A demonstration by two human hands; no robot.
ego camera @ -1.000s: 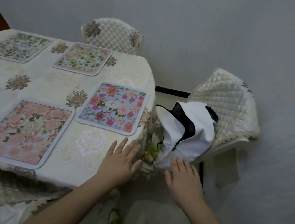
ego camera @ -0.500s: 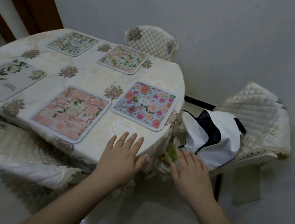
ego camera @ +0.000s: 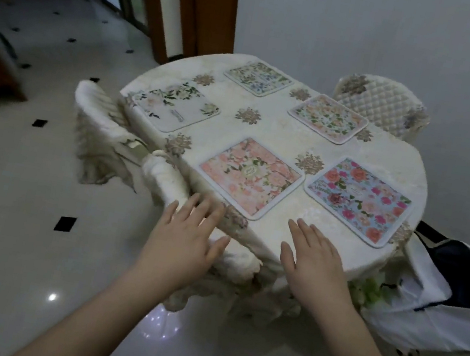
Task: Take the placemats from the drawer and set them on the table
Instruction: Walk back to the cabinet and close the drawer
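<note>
Several floral placemats lie flat on the round table with its cream cloth: a pink one near me, a blue one with red roses to its right, a white one with green leaves at the left, and two pale ones at the back. My left hand hovers open, palm down, over the chair back at the table's near edge. My right hand is open too, above the table's near rim. Neither holds anything. No drawer is in view.
Cream-covered chairs stand around the table: one under my left hand, one at the left, one at the back. A white and navy bag lies on the chair at the right. Glossy tiled floor spreads to the left; a wooden door frame stands behind.
My view has swung left and back from the table's right side, so the whole table and the floor now show. Both hands stay open and empty, now over the near edge.
</note>
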